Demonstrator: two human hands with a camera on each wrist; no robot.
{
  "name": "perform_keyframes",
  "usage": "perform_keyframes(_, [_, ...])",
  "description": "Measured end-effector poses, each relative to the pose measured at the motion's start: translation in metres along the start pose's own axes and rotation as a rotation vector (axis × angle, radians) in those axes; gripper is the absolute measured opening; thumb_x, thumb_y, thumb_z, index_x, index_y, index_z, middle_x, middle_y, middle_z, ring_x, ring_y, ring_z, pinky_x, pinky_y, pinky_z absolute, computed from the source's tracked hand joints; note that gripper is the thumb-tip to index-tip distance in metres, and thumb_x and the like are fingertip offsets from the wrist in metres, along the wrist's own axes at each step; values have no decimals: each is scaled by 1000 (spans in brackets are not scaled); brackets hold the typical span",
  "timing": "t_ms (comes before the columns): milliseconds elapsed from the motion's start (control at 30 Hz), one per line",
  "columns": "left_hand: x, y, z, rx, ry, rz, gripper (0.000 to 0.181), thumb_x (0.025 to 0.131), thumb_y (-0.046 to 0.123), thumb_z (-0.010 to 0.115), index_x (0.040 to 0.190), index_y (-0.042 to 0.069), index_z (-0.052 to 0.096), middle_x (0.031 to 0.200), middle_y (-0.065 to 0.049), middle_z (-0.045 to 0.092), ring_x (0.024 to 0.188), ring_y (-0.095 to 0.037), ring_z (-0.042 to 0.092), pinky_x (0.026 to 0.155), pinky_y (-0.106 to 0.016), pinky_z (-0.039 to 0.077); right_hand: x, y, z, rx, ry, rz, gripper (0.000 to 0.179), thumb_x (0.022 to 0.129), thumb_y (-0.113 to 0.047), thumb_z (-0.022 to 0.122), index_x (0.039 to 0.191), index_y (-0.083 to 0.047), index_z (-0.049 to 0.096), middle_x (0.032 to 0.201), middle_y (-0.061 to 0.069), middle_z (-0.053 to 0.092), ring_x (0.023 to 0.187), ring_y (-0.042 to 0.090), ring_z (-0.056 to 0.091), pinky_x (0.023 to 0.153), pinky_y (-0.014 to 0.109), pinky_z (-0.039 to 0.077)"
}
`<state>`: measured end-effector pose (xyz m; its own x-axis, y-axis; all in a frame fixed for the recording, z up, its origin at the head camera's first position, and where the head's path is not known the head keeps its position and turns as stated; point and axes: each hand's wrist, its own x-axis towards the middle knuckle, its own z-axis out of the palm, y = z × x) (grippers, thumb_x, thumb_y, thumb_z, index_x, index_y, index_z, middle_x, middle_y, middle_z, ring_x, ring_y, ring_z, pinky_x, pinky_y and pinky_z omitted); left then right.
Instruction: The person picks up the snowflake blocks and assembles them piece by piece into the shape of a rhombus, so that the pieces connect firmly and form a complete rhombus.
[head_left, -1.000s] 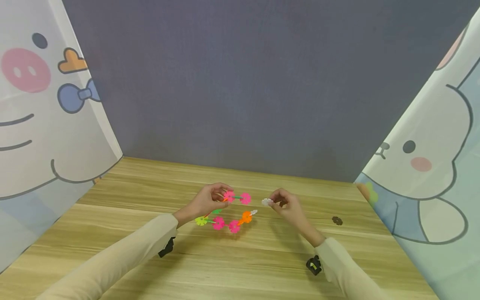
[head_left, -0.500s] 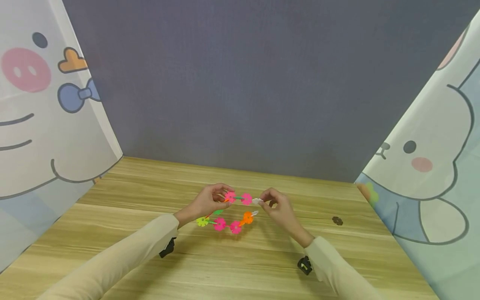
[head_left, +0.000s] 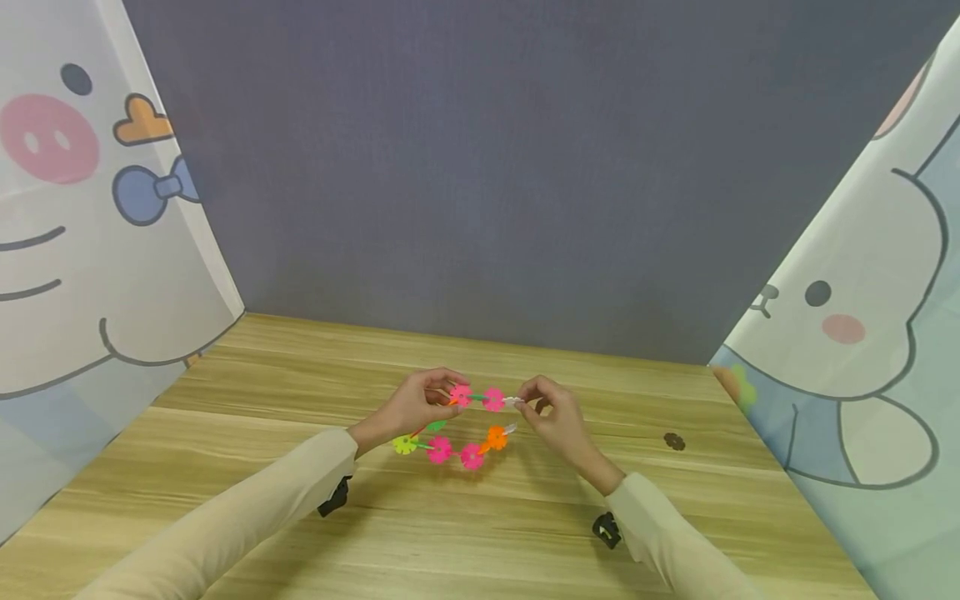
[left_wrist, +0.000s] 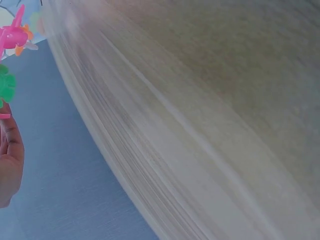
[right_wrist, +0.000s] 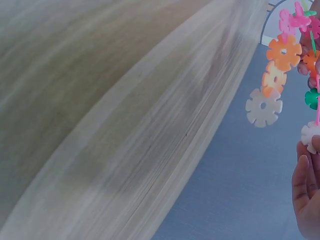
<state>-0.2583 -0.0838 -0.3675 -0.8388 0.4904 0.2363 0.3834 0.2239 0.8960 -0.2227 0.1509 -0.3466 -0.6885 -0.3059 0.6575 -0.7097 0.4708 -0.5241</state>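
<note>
A chain of notched plastic snowflake discs (head_left: pixel 439 450), in pink, yellow-green, green and orange, hangs in a loop above the table. My left hand (head_left: pixel 417 402) grips it near a pink disc at its upper left. My right hand (head_left: pixel 558 421) pinches a white snowflake disc (head_left: pixel 512 401) between thumb and fingertips, its edge right at the chain's upper pink disc (head_left: pixel 493 400). Just below, an orange disc (head_left: pixel 497 437) carries another white disc at the chain's other end, seen flat-on in the right wrist view as a pale disc (right_wrist: pixel 263 107).
A dark brown snowflake disc (head_left: pixel 674 442) lies on the wooden table (head_left: pixel 480 542) to the right of my right hand. A grey panel (head_left: pixel 480 183) stands behind the table, with cartoon-printed cloths at both sides.
My right hand has moved left, bringing its white disc up against the pink disc at the chain's upper end. The left hand and the chain have hardly moved.
</note>
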Motion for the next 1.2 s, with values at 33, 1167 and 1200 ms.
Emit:
perform_keyframes(33, [-1, 4, 0, 2, -2, -1, 37, 82, 1, 65, 117, 2, 56, 98, -22, 59, 79, -35, 62, 68, -25, 52, 0, 0, 0, -1, 3, -17, 13, 72, 16, 65, 78, 7, 58, 76, 20, 63, 68, 32, 61, 51, 30, 50])
perform_keyframes(1167, [13, -6, 6, -51, -134, 40, 39, 82, 15, 68, 119, 7, 60, 106, -10, 65, 70, -46, 58, 59, -49, 51, 1, 0, 5, 42, 2, -264, 18, 65, 21, 68, 75, 9, 59, 70, 19, 63, 57, 26, 58, 46, 33, 50])
perform_keyframes(1200, [13, -6, 6, -55, -131, 39, 38, 82, 14, 68, 119, 6, 60, 106, -10, 65, 70, -46, 58, 59, -50, 51, 1, -1, 5, 38, 5, -265, 20, 63, 22, 67, 75, 8, 59, 70, 19, 63, 57, 26, 58, 46, 34, 50])
